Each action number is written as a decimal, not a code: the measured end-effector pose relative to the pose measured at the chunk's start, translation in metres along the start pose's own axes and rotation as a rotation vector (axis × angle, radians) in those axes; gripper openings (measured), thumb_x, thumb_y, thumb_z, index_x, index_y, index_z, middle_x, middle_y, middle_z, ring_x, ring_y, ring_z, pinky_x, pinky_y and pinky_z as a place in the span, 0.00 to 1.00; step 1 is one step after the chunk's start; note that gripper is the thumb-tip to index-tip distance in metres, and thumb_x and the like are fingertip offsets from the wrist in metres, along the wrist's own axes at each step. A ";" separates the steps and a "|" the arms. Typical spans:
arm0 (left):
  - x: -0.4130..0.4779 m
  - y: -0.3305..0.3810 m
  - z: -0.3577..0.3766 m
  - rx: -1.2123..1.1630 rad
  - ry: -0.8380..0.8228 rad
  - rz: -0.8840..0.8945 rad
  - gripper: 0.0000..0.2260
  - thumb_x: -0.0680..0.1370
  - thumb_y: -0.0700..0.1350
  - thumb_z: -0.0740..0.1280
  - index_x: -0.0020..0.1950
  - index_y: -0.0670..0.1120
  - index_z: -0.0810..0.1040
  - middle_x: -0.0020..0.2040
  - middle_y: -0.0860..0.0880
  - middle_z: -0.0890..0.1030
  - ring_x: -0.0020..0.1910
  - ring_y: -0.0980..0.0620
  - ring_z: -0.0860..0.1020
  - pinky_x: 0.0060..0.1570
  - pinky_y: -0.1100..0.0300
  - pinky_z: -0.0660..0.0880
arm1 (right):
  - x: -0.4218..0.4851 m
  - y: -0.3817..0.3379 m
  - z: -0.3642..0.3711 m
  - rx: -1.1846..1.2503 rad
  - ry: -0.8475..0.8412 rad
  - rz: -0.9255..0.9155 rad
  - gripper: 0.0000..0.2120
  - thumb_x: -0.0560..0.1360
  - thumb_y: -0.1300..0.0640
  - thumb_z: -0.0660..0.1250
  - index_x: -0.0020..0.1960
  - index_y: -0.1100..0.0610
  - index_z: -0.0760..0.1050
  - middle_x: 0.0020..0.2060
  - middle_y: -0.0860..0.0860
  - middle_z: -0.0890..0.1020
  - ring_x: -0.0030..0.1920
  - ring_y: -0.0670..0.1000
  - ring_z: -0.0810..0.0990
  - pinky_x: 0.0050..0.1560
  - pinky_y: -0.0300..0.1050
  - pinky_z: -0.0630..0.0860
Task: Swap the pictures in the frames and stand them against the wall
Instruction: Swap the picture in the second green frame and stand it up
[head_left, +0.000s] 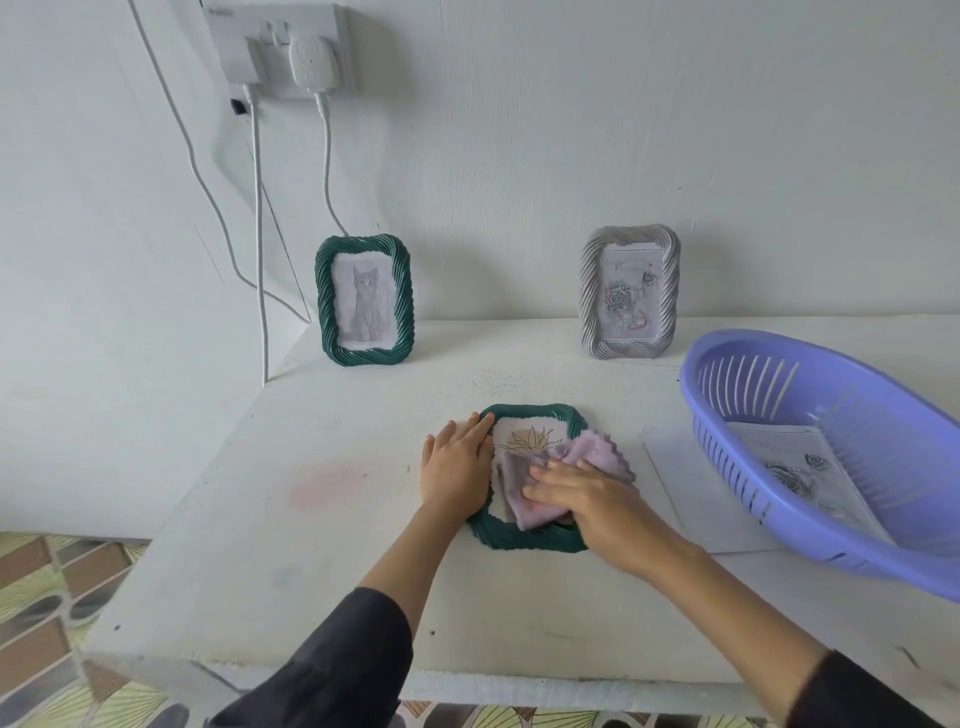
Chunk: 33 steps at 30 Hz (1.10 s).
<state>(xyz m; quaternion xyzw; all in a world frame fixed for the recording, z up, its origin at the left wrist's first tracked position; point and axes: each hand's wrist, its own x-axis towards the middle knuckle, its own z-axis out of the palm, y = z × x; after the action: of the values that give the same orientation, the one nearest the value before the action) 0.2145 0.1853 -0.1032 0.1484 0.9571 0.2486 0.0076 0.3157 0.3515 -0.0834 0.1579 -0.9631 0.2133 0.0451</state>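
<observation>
green twisted-rope frame (524, 541) lying flat, face up, on the white worktop (311, 545) near its front edge, with a line drawing of a plant (524, 439) showing through its upper part. left hand (457, 465) rests palm down on the left rim of this frame, fingers (480, 423) straight, released and together, gripping nothing. right hand (587, 501) lies over the lower right part of the frame, its fingers (545, 483) stretched leftwards and pressing a lilac cloth (597, 451) with a zigzag edge against the frame's face; the fingers are not clenched round the cloth, which is bunched beneath and behind them. both forearms end in dark sleeves (337, 665). at the back of the worktop two more frames stand upright, leaning on the white wall (519, 130) and well apart: a second green frame (402, 312) on the left holding a drawing of a sitting cat (363, 301), and a silver-grey frame (588, 291) on the right holding a picture of roses (626, 299). right of the hands, a lilac-blue slotted plastic basket (779, 512) sits tilted, holding a printed sheet with roses (800, 467), and rests partly on a pale sheet of paper (696, 499). a wall socket (280, 47) carries two plugs whose white cables (257, 234) hang behind the worktop's left end. patterned floor tiles (41, 597) show at lower left.
</observation>
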 end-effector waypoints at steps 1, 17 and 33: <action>0.000 0.000 0.000 -0.001 -0.005 -0.002 0.20 0.82 0.49 0.48 0.75 0.57 0.59 0.76 0.56 0.60 0.76 0.52 0.54 0.75 0.52 0.48 | -0.008 0.006 -0.005 0.008 -0.011 -0.005 0.24 0.77 0.70 0.54 0.68 0.51 0.70 0.71 0.45 0.65 0.71 0.38 0.57 0.67 0.24 0.41; 0.001 -0.002 0.002 0.012 0.003 0.010 0.20 0.82 0.50 0.48 0.75 0.56 0.59 0.76 0.56 0.60 0.76 0.52 0.55 0.75 0.51 0.49 | -0.012 0.027 -0.013 0.092 -0.041 0.023 0.24 0.76 0.72 0.55 0.64 0.51 0.74 0.69 0.43 0.68 0.70 0.38 0.59 0.72 0.32 0.48; -0.002 0.002 -0.002 -0.017 0.013 -0.005 0.20 0.82 0.46 0.48 0.75 0.54 0.59 0.76 0.54 0.60 0.76 0.51 0.55 0.76 0.51 0.49 | -0.008 0.007 -0.001 0.119 -0.085 -0.098 0.23 0.76 0.72 0.55 0.66 0.54 0.72 0.67 0.40 0.67 0.69 0.33 0.57 0.72 0.30 0.50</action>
<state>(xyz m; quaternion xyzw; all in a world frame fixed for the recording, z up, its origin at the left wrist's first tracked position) 0.2168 0.1851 -0.1010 0.1442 0.9554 0.2576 0.0031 0.3208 0.3603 -0.0861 0.2162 -0.9409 0.2607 0.0052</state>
